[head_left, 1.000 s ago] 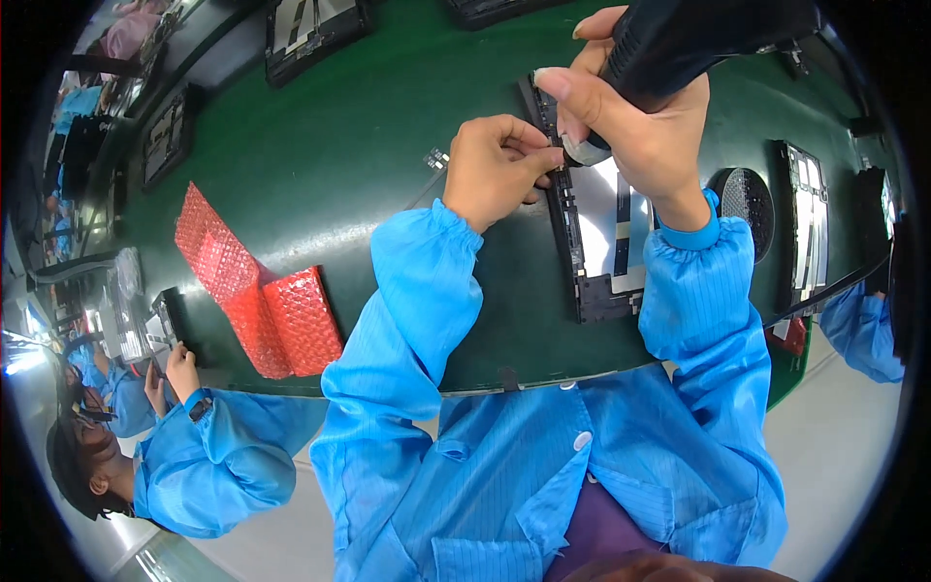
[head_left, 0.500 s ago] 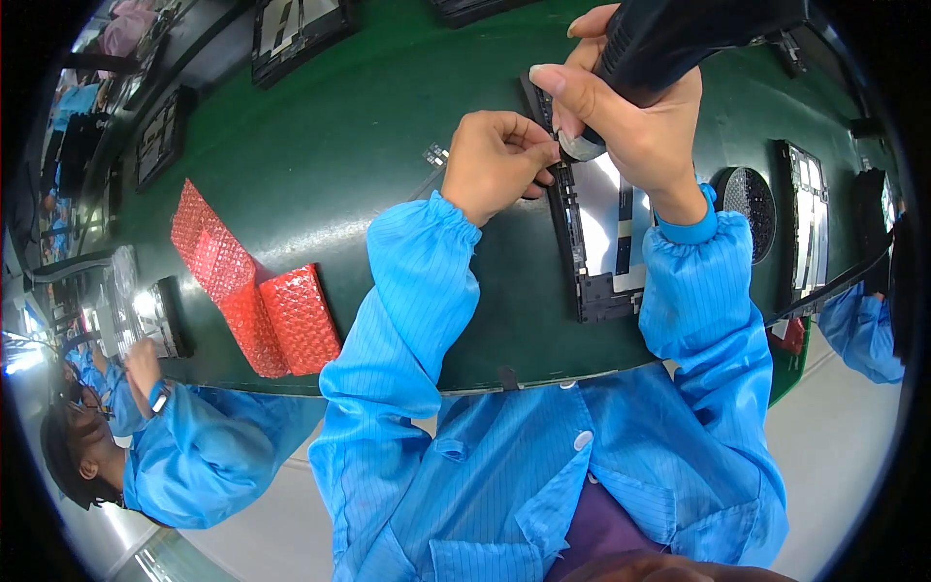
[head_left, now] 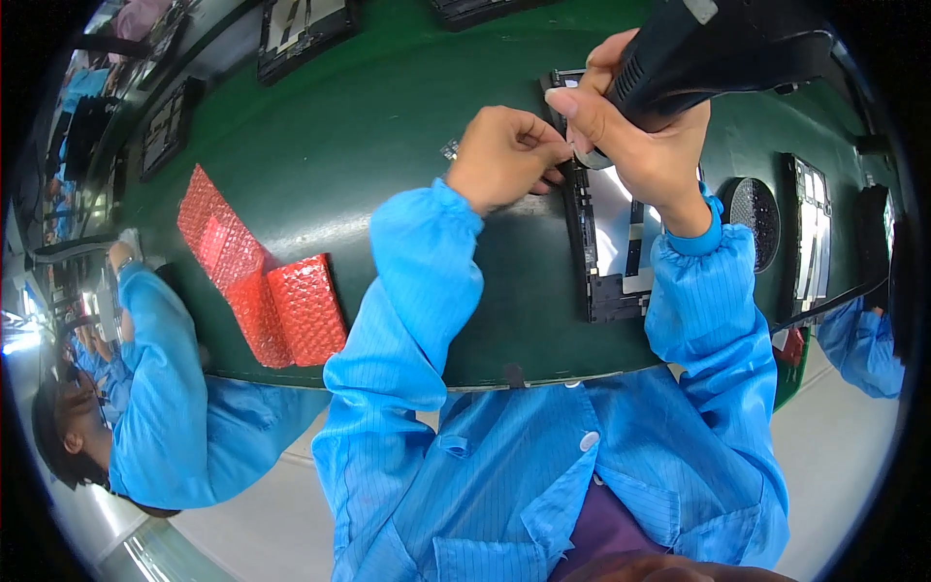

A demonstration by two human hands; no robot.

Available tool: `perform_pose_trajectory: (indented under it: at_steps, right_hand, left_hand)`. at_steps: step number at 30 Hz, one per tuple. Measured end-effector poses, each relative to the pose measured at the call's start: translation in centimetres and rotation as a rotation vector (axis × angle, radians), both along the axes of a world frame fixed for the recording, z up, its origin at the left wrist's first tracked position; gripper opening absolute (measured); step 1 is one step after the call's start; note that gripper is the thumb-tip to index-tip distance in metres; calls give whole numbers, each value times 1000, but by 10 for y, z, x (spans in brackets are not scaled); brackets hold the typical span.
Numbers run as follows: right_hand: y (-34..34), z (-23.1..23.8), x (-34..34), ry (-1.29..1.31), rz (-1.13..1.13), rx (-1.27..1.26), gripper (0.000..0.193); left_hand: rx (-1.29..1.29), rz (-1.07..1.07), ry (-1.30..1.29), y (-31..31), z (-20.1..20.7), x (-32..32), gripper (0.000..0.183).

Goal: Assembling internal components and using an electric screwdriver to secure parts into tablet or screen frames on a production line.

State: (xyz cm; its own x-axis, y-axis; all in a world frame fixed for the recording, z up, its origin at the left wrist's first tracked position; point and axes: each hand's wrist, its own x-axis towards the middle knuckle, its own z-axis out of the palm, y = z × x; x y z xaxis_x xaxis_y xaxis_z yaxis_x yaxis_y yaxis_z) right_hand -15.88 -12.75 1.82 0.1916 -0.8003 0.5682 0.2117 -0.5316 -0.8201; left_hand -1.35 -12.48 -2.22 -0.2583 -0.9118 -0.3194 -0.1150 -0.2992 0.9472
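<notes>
My right hand [head_left: 645, 145] is wrapped round a black hand-held power tool [head_left: 713, 63] with a vented body. Its round, pale nose points down at the left edge of a flat electronic device [head_left: 609, 228], which has a black frame and a shiny silver panel. At that same edge my left hand [head_left: 504, 155] has thumb and forefinger pinched together, close to the nose. Whatever those fingers hold is too small to make out. Behind the left hand a small strip with metallic contacts [head_left: 449, 148] shows, mostly covered. My right hand and forearm hide part of the device.
Red bubble wrap [head_left: 305, 306] lies on the green table [head_left: 427, 339] at left. A round black textured disc [head_left: 753, 223] and another device [head_left: 810, 228] are at right. More devices [head_left: 303, 34] stand at the far side. A co-worker in blue [head_left: 160, 407] sits at left.
The tool tilts further over and its nose sits slightly right in the picture, as do both hands and the device. The co-worker at left has reached an arm farther forward.
</notes>
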Motion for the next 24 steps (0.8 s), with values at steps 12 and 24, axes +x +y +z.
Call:
perform_pose_trajectory:
  at_steps: [12, 24]
  right_hand:
    - [17, 40, -58, 80, -184, -185, 40]
    - [68, 7, -196, -76, -446, -58, 31]
  left_hand:
    - [-582, 190, -869, 25, 0, 53, 26]
    - [-173, -41, -467, 8, 10, 70, 19]
